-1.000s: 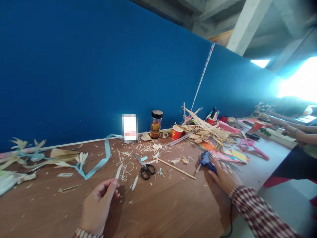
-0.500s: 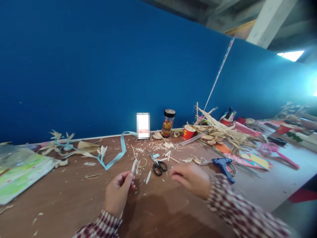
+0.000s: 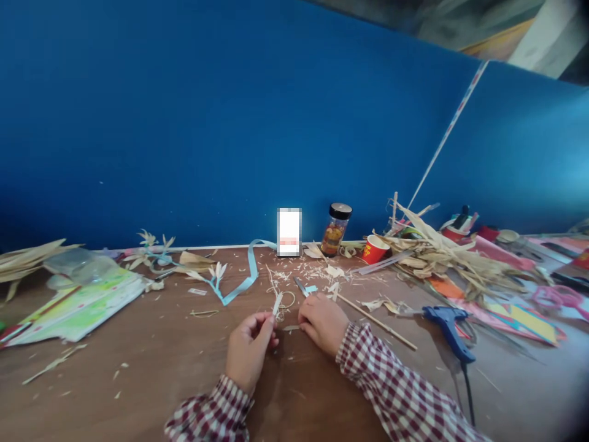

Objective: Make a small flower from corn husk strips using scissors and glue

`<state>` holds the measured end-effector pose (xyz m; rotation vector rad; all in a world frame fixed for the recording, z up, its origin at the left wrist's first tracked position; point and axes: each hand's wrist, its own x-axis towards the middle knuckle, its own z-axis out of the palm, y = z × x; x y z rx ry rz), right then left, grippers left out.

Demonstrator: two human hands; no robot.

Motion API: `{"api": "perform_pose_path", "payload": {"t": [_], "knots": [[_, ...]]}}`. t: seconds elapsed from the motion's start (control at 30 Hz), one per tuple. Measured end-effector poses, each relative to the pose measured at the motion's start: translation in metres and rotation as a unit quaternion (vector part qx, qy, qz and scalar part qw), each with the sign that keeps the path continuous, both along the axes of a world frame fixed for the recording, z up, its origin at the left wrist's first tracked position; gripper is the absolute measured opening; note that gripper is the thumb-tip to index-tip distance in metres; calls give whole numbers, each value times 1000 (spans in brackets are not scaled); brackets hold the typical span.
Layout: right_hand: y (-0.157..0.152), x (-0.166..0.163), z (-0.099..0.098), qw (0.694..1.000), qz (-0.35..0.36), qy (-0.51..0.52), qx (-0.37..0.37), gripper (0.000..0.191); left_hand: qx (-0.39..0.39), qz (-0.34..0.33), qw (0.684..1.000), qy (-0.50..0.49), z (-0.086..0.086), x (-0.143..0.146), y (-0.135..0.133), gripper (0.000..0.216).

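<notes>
My left hand (image 3: 248,351) is closed in a pinch on a small pale husk strip (image 3: 277,303), held upright just above the brown table (image 3: 151,368). My right hand (image 3: 322,322) lies close beside it with fingers curled over the handles of the scissors (image 3: 300,286); only the blades stick out beyond the knuckles. A small husk sliver (image 3: 291,328) lies on the table between the two hands. Both sleeves are red-and-white checked.
A blue glue gun (image 3: 448,322) and a thin wooden stick (image 3: 377,319) lie to the right. A dry husk pile (image 3: 442,258), red cup (image 3: 373,250) and jar (image 3: 335,230) stand at the back by the blue wall. A light blue ribbon (image 3: 243,279) and green sheet (image 3: 83,304) lie left.
My right hand let go of the blue glue gun and moved left onto the scissors. My left hand kept its pinch on the strip. The view turned left.
</notes>
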<state>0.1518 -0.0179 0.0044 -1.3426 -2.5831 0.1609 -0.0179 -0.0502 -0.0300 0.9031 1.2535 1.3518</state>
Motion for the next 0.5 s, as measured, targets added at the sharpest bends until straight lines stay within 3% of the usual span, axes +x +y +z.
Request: {"api": "perform_pose_path", "payload": {"t": [0.27,0.5], "knots": [[-18,-8,14,993,4,117,-1,4,-19,-32,999,-6,5,5,-6,29],[-22,-17,10,958,-19,273,-84,6,-24,-15,999,-30,4,6,-2,27]]}}
